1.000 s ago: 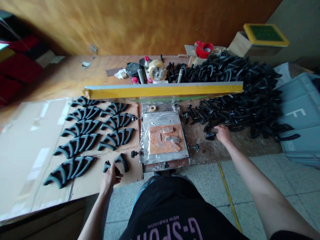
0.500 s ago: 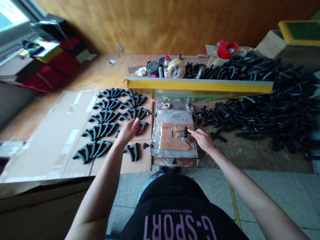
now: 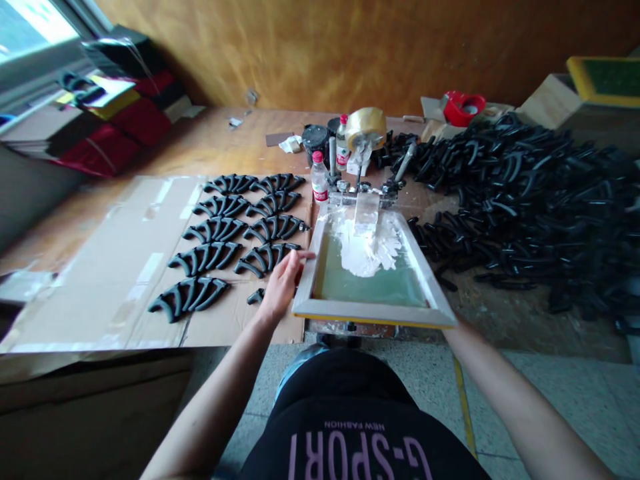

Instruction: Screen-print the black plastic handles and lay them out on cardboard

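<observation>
We seem to be at the step of positioning the framed screen (image 3: 373, 312) above the bench at centre; any further move would call for level, even support. Our left hand (image 3: 281, 285) has a finger against its nine-o'clock rail, though we cannot tell whether it grips; our right hand is hidden at the four-o'clock corner, its hold unclear. Smooth, translucent green mesh (image 3: 367, 291) carries thick, ragged white paste (image 3: 363, 259) towards twelve. Glossy curved black parts (image 3: 187, 298) fan out on matte cardboard (image 3: 117, 267) at nine; a tangled black heap (image 3: 505, 253) lies towards two and three.
</observation>
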Tool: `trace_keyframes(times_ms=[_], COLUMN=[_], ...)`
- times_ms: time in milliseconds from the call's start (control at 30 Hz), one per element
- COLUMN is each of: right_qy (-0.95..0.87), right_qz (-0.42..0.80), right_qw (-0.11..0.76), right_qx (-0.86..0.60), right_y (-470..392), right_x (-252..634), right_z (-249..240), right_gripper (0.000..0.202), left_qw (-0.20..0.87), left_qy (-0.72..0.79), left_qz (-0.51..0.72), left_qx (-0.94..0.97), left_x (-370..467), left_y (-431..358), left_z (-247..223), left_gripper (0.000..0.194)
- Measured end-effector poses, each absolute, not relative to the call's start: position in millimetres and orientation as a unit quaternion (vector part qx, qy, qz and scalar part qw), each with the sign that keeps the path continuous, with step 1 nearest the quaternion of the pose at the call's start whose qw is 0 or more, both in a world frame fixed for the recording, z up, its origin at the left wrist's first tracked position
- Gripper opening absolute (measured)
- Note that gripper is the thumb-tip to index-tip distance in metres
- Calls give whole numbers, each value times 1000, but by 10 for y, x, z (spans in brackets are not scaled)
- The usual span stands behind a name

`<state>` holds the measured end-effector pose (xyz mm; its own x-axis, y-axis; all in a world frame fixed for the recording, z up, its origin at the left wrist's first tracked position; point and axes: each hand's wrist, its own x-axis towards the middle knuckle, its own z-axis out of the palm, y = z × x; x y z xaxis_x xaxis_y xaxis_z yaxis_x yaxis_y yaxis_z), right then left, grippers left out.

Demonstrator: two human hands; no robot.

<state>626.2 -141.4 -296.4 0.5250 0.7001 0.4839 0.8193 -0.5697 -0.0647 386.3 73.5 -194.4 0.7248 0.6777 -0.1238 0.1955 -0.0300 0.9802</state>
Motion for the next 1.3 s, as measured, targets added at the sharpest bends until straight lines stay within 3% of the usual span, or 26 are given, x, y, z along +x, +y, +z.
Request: trace_keyframes(times_ms=[100, 233, 400, 567, 700, 867, 1067, 1200, 1300], right_qy=[-405, -468, -563, -710, -693, -663, -612, -513, -426], right_qz=[-208, -146, -1, 24, 48, -7, 30, -13, -33], right_qw=[190, 210, 108, 73, 115, 142, 209, 275, 325], right_qx=[-870, -846, -819, -700, -711, -735, -763, -813, -843], right_y=[-1283, -690, -511, -1017, -1016, -1063, -915, -513, -626], right_x=[6527, 6496, 6111, 5897, 5926, 5762, 5876, 6415, 6934], right_z=[-2718, -2415, -2467, -2525, -2478, -2658, -2515, -2219, -2172], right_gripper=[27, 55, 11, 20, 13, 30, 26, 55, 51], left_qw=[626, 576, 560, 569, 573, 600, 614, 643, 662], left_qy=[358, 395, 403, 402, 408, 397, 400, 370, 356], left_qz=[120, 83, 72, 81, 66, 71, 75, 102, 155], left_qx=[682, 711, 720, 713, 708, 691, 676, 663, 641], left_x=[3702, 3727, 3743, 3725, 3727, 3722, 3733, 3738, 3832], left_y=[663, 678, 727, 721, 718, 705, 693, 691, 688], left_z=[-2442, -2905, -3063, -3107, -3063, -2956, -2822, -2461, -2057], left_gripper=[63, 68, 62, 59, 63, 66, 67, 65, 54])
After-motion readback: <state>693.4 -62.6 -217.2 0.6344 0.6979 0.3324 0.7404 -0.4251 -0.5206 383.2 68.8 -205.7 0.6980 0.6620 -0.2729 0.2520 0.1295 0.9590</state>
